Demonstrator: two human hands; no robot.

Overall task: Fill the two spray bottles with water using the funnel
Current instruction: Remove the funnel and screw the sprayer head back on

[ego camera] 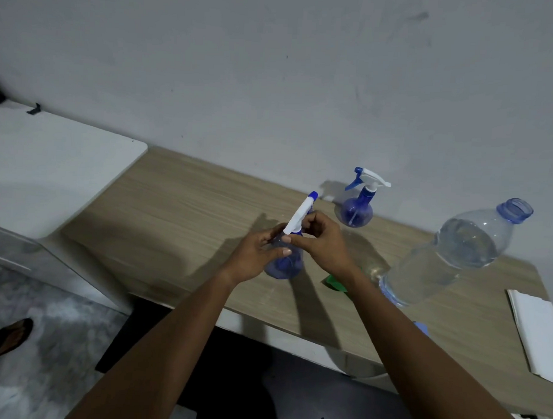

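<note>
A blue spray bottle (284, 266) stands on the wooden table (181, 212) in front of me. My left hand (258, 255) grips its round body. My right hand (321, 242) pinches the collar under its white-and-blue spray head (300, 213), which tilts up to the right. A second blue spray bottle (358, 206) with its sprayer on stands farther back near the wall. A green funnel (335, 283) lies on the table, mostly hidden behind my right forearm. A large clear water bottle (455, 253), uncapped and partly full, stands at the right.
A white sheet or board (537, 331) lies at the table's right end. A small blue cap-like thing (421, 327) shows beside my right forearm. A white cabinet (51, 170) stands to the left of the table. A sandalled foot (4, 337) is on the floor at lower left.
</note>
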